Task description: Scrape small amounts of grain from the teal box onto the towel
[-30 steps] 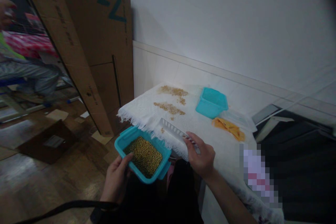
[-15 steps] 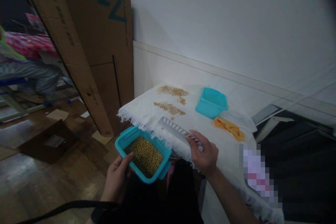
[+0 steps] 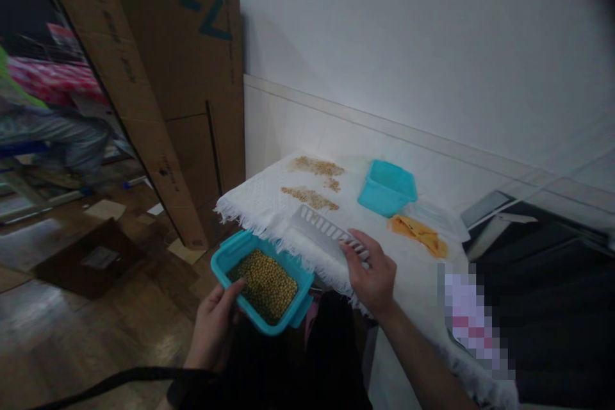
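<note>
My left hand grips the near corner of a teal container full of yellow-green beans, held just below the fringed edge of a white cloth that covers the table. My right hand is closed on the handle of a white knife with a slotted blade. The blade lies low over the cloth and points away to the left. Two patches of loose beans lie on the cloth beyond the blade tip.
A second teal container stands on the cloth further back, with a clear lid and an orange cloth beside it. Large cardboard boxes lean against the wall at left. A dark surface lies to the right.
The knife blade has shifted a little further onto the cloth, toward the loose beans. My right hand moved slightly with it. The left hand and its container stayed put.
</note>
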`<state>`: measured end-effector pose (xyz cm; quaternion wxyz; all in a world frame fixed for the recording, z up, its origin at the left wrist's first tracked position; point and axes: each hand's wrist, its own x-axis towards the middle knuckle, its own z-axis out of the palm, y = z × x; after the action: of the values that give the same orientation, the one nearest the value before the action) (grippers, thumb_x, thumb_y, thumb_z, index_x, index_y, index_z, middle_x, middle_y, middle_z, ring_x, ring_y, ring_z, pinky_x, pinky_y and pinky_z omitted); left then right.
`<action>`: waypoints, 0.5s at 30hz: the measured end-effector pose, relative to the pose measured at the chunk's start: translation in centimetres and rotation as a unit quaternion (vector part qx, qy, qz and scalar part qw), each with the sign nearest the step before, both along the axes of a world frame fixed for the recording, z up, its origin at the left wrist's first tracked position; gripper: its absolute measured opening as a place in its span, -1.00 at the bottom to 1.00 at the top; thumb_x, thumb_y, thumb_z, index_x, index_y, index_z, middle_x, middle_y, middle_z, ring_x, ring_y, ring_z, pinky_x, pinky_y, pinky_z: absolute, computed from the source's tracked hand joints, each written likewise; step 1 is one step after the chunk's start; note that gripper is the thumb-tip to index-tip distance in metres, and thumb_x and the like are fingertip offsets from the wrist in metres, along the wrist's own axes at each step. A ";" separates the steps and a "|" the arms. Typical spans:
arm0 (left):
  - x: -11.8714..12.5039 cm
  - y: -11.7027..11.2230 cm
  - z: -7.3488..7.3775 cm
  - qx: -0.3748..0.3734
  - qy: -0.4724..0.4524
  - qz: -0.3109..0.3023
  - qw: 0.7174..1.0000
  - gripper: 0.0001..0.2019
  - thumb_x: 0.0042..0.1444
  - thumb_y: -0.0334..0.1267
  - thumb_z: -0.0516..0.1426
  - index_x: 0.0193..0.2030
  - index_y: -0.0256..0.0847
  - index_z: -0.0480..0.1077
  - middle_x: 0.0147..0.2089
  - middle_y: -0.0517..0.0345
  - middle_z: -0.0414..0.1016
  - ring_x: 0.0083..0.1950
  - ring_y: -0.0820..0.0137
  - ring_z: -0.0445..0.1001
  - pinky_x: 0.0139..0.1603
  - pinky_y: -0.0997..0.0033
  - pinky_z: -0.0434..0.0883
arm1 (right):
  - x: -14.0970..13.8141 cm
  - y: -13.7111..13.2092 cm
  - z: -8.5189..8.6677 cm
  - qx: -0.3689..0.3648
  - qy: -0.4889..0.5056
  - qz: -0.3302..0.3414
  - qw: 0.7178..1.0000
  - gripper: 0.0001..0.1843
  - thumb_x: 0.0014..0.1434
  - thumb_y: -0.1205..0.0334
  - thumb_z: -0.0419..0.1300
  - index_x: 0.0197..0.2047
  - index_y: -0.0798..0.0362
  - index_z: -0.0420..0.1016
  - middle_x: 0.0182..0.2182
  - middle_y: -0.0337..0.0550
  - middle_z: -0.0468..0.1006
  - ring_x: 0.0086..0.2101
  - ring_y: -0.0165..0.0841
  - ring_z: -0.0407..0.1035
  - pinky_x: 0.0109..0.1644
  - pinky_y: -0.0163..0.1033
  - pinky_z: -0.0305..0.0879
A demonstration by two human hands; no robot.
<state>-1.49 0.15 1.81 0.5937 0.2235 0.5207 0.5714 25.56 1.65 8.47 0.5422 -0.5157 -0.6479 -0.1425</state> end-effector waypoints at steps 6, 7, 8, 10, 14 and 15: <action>0.0 -0.1 0.2 -0.001 -0.016 0.002 1.000 -0.57 -0.21 0.04 0.51 -0.49 -0.23 0.49 -0.65 0.40 0.30 -0.62 0.62 0.14 -0.61 0.62 0.15 | 0.7 2.9 0.8 -0.151 0.151 0.029 0.976 -0.61 0.25 -0.03 0.31 0.04 0.02 0.62 -0.10 -0.04 0.72 -0.25 -0.21 0.59 -0.21 -0.17 0.54; 0.0 -0.1 0.4 -0.006 -0.017 0.002 1.000 -0.57 -0.23 0.04 0.52 -0.49 -0.23 0.49 -0.66 0.40 0.30 -0.62 0.62 0.14 -0.61 0.62 0.15 | 1.0 3.5 1.0 -0.161 0.169 0.043 0.971 -0.58 0.22 -0.04 0.33 0.05 0.02 0.61 -0.10 -0.05 0.71 -0.25 -0.21 0.58 -0.19 -0.15 0.53; 0.0 -0.1 0.6 -0.010 -0.017 0.004 1.000 -0.56 -0.26 0.04 0.52 -0.49 -0.23 0.49 -0.66 0.40 0.30 -0.62 0.62 0.14 -0.61 0.62 0.15 | 1.3 4.0 1.2 -0.170 0.187 0.054 0.966 -0.54 0.18 -0.06 0.36 0.05 0.02 0.60 -0.11 -0.06 0.70 -0.28 -0.20 0.57 -0.20 -0.13 0.53; 0.1 -0.1 1.3 -0.016 -0.016 0.005 1.000 -0.54 -0.33 0.04 0.54 -0.52 -0.23 0.47 -0.67 0.40 0.29 -0.63 0.62 0.13 -0.63 0.62 0.13 | 2.1 5.1 1.5 -0.188 0.226 0.081 0.952 -0.48 0.11 -0.09 0.41 0.06 0.01 0.58 -0.18 -0.10 0.70 -0.34 -0.21 0.55 -0.26 -0.13 0.52; 0.3 -0.1 2.9 -0.029 -0.013 -0.002 0.999 -0.54 -0.40 0.02 0.53 -0.60 -0.20 0.43 -0.70 0.40 0.24 -0.64 0.61 0.10 -0.63 0.59 0.12 | 3.5 7.3 1.1 -0.235 0.290 0.177 0.911 -0.41 -0.01 -0.10 0.49 0.03 -0.02 0.54 -0.24 -0.16 0.70 -0.34 -0.22 0.57 -0.27 -0.15 0.53; 0.4 -0.1 3.2 -0.034 -0.003 -0.001 0.999 -0.56 -0.39 0.01 0.52 -0.60 -0.20 0.44 -0.69 0.38 0.25 -0.64 0.60 0.12 -0.63 0.58 0.13 | 3.8 7.9 0.9 -0.243 0.298 0.190 0.903 -0.40 -0.04 -0.08 0.51 0.01 -0.02 0.54 -0.25 -0.17 0.70 -0.33 -0.22 0.58 -0.27 -0.16 0.53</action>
<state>-1.07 0.04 4.98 0.6031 0.2020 0.5376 0.5536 29.38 9.51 9.41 0.5841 -0.5174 -0.5566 0.2852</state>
